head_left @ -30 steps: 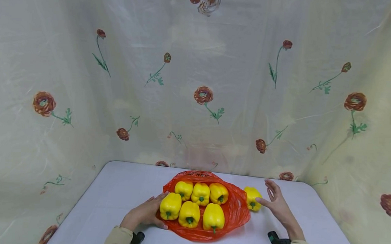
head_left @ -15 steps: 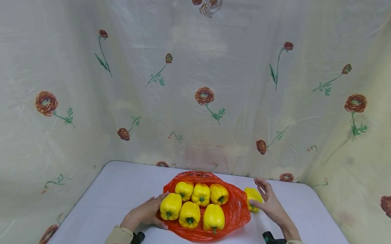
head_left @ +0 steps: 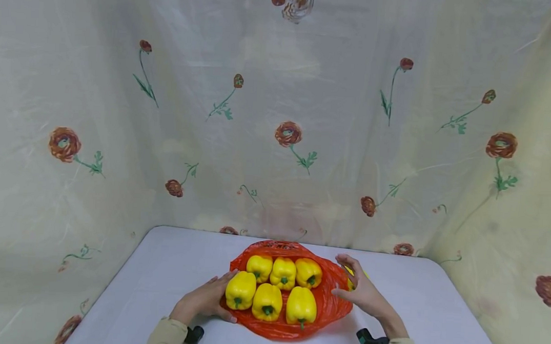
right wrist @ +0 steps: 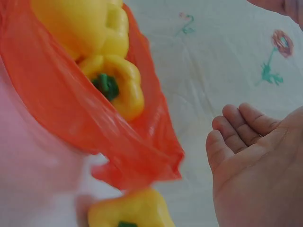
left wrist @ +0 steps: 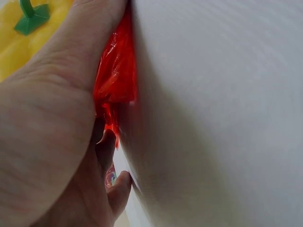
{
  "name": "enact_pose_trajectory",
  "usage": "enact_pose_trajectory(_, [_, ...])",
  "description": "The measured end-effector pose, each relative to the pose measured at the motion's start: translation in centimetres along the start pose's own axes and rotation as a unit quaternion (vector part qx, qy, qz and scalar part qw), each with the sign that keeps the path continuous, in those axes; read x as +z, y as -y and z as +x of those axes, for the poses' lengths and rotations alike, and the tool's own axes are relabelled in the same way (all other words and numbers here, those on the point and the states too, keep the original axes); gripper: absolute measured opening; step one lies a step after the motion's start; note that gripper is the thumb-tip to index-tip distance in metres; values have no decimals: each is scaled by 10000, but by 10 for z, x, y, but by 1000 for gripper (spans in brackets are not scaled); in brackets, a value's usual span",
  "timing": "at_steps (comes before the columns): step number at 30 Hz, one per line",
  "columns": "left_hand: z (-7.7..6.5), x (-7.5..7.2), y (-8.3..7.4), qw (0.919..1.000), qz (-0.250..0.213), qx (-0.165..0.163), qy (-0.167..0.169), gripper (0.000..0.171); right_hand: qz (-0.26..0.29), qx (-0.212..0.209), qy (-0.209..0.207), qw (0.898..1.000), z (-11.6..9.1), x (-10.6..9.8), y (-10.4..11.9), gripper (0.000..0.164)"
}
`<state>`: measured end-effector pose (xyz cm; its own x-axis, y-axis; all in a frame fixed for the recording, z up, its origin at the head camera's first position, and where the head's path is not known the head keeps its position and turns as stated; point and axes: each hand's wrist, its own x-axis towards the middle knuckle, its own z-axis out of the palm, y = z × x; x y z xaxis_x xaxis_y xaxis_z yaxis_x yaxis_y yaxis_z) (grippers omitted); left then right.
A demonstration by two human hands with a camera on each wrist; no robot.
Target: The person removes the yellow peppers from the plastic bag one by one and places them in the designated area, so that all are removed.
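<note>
Several yellow bell peppers (head_left: 301, 304) lie in two rows on a spread red plastic bag (head_left: 333, 292), their green stems mostly toward me. Against the bag's left edge rests my left hand (head_left: 207, 298), fingers extended, beside the front-left pepper; in the left wrist view the thumb lies along the red plastic. At the bag's right edge hovers my right hand (head_left: 367, 295), thumb and fingers spread with nothing gripped. A single yellow bell pepper (right wrist: 131, 208) lies just outside the bag on the right; in the head view the right hand hides most of it.
A white table (head_left: 174, 260) carries everything. Floral-patterned cloth (head_left: 331, 159) hangs behind the table and on both sides. Each wrist wears a dark camera mount, such as the right mount (head_left: 372, 342).
My right hand has moved left, from beside the lone bell pepper to in front of it, over the bag's right edge. Left hand, bag and peppers stay in place.
</note>
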<state>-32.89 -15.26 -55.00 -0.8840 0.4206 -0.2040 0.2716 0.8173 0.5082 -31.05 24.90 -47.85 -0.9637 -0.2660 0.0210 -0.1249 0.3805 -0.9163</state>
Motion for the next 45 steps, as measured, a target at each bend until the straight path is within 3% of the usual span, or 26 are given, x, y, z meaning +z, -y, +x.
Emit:
enact_pose_trajectory(15, [-1,0,0,10000,-72,-15,32,108,30,-157,841,9963,4,30,-8,84])
enact_pose_trajectory(24, [-1,0,-1,10000,-45,-6,29,108,-25,16,1134,9935,5,42,-11,82])
enact_pose_trajectory(45, [-1,-2,0,9999,-71,-53,74,109,-805,499,1444,9850,8,61,-24,88])
